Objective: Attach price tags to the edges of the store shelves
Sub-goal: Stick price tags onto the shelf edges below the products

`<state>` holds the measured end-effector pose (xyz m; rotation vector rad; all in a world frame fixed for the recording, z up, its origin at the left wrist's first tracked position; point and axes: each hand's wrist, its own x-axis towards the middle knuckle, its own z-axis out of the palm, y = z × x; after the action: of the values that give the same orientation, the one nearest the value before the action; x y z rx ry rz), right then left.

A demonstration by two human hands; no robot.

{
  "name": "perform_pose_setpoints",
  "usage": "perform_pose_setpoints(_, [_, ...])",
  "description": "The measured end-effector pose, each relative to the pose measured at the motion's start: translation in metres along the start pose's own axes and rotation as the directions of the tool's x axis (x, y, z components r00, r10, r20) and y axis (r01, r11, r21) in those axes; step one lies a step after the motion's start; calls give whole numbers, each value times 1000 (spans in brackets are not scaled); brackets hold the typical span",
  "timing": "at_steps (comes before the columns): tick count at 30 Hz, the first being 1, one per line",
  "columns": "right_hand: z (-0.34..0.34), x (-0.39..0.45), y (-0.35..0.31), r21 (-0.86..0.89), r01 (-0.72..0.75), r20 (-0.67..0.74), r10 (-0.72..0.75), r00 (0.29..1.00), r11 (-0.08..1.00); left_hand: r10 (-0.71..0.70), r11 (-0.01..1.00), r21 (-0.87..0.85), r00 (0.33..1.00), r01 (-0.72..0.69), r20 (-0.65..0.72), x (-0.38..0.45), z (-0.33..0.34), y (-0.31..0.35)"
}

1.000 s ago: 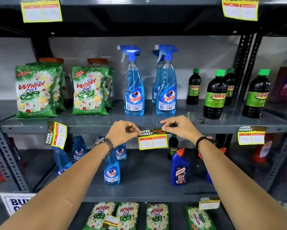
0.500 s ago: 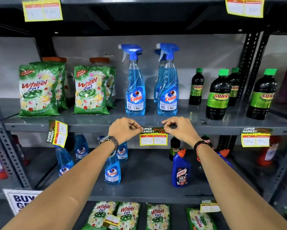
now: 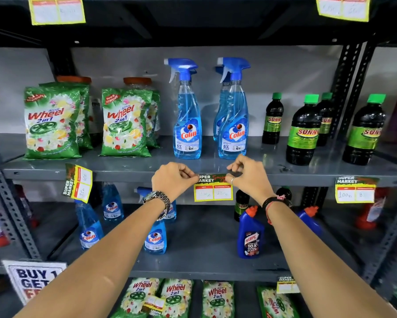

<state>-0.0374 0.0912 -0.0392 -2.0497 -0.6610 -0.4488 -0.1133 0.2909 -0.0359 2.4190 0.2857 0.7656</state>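
A yellow and green price tag (image 3: 213,191) lies against the front edge of the grey middle shelf (image 3: 124,173), below two blue Colin spray bottles (image 3: 233,125). My left hand (image 3: 173,180) pinches the tag's top left corner. My right hand (image 3: 249,176) presses its top right corner onto the shelf edge with fingertips. The tag hangs level. Another tag (image 3: 78,182) dangles tilted on the same edge at the left, and a third tag (image 3: 355,189) hangs at the right.
Green Wheel detergent packs (image 3: 52,122) stand on the left of the shelf, dark Sunny bottles (image 3: 304,131) on the right. Below are more Colin bottles (image 3: 155,237) and a blue Harpic bottle (image 3: 250,235). Two tags hang on the top shelf.
Both hands have lifted the tag from slightly below the shelf edge up onto it. The tag went from tilted to level.
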Motion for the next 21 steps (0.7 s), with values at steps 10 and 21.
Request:
perform_pose_setpoints(10, [20,1,-13,-354,26,-102,-67,993,935,80,996,57,992,-74,-100,-1,7,-4])
perform_pose_setpoints(21, [2,12,-2,-173,26,113,-7,994,985,87,996,30,988,-84,-131,4,10,-11])
